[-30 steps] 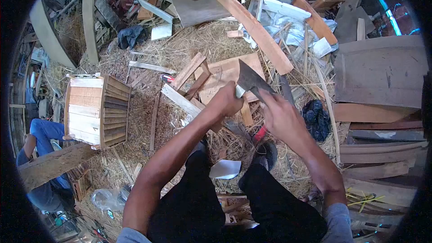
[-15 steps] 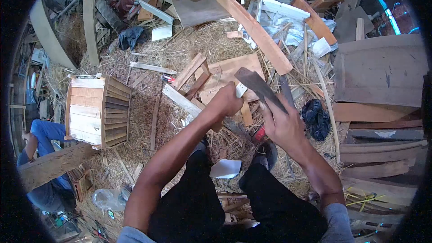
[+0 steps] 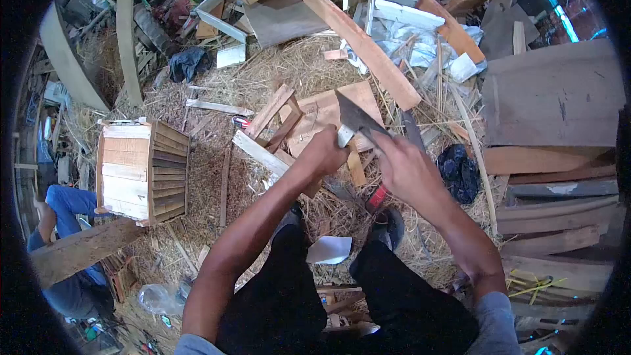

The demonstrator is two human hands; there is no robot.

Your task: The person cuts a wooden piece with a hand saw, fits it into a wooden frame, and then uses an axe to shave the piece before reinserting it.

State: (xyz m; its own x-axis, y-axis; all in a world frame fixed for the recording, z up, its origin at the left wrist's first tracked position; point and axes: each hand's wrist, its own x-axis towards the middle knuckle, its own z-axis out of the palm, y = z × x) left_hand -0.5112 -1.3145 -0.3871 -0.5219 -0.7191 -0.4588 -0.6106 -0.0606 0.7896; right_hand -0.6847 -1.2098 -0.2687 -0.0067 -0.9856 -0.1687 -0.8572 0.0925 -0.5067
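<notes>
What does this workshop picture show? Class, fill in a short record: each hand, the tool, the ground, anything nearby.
Left hand: closed on a pale wood piece
Right hand: grips a hatchet, blade close by the wood piece
Ground: straw strewn with planks
Left of the hands: wooden tub lying on its side
Other person: person in blue at the far left edge

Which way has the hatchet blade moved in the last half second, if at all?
Yes. The hatchet blade has swung back up-left, its tip over the flat board again, away from the right hand.
</notes>
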